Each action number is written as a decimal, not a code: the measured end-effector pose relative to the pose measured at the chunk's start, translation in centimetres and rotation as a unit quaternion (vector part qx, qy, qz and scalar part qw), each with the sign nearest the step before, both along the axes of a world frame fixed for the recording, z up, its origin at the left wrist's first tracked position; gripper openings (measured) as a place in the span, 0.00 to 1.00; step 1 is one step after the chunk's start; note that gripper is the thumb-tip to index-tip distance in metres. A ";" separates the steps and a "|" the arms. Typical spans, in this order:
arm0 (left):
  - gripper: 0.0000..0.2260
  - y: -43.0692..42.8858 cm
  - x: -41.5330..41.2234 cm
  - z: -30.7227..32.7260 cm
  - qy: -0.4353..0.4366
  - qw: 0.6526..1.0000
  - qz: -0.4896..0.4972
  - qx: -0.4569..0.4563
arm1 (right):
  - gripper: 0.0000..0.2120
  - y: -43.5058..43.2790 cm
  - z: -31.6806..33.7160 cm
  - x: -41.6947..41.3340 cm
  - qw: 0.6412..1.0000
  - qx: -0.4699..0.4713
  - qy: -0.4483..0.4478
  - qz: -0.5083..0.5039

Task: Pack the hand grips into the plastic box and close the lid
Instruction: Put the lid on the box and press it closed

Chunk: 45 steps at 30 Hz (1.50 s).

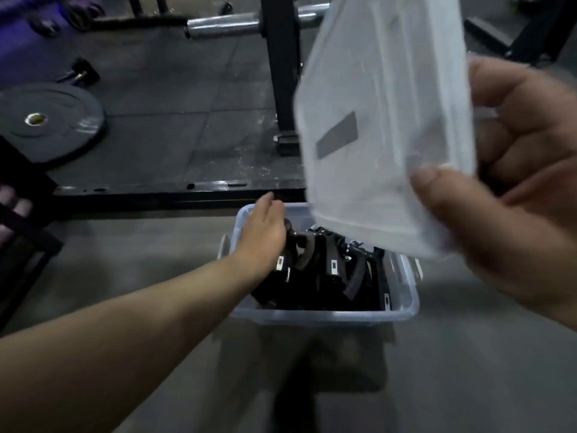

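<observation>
My left hand lies flat on the black hand grips at the left edge of the plastic box on the floor. My right hand pinches the translucent lid, tilted above the box's right side.

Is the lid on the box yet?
No, the right hand holds the lid up in the air, off the plastic box, and the hand grips show inside its open top.
</observation>
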State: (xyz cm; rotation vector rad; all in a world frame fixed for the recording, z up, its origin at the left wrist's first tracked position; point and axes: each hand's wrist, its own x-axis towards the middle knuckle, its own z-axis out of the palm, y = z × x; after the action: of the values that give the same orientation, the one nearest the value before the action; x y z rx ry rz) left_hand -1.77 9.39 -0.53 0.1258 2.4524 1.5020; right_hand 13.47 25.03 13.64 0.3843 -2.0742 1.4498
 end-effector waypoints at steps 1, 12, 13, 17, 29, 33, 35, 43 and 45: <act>0.20 -0.5 -0.6 0.4 -0.020 0.999 0.023 0.026 | 0.22 0.0 0.4 0.0 0.999 -0.033 0.013 0.007; 0.14 -9.0 -1.8 0.1 -0.033 0.991 0.103 -0.079 | 0.11 3.7 -9.3 -0.1 0.874 -0.051 -0.447 -0.182; 0.16 -9.5 -1.5 -0.9 -0.037 0.986 0.086 -0.138 | 0.16 4.1 -10.8 -0.1 0.848 0.024 -0.492 -0.194; 0.26 -9.6 -0.3 -4.3 -0.056 0.971 0.071 -0.221 | 0.19 5.6 -15.0 -0.5 0.722 0.316 -0.584 -0.192; 0.22 -7.0 -0.4 -5.6 -0.047 0.959 0.099 -0.261 | 0.29 4.7 -18.5 -2.1 0.769 0.291 -0.501 -0.271; 0.18 -7.0 0.3 -5.5 -0.052 0.955 0.129 -0.263 | 0.28 4.7 -19.7 -1.7 0.773 0.320 -0.470 -0.282; 0.19 -7.2 0.2 -5.7 -0.073 0.962 0.133 -0.226 | 0.27 4.8 -19.9 -1.7 0.773 0.340 -0.451 -0.289; 0.27 -7.3 0.3 -5.2 -0.192 0.963 0.187 -0.018 | 0.33 5.4 -19.2 -3.4 0.744 0.339 -0.501 -0.283; 0.28 -7.3 0.5 -5.2 -0.181 0.966 0.184 -0.011 | 0.31 5.0 -19.1 -3.6 0.748 0.313 -0.516 -0.277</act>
State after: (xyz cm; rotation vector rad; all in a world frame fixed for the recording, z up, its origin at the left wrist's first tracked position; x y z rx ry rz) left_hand -1.22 2.04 -5.77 -0.5886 2.2710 1.4722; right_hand 9.84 30.02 -5.42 -0.9862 -3.1087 0.5224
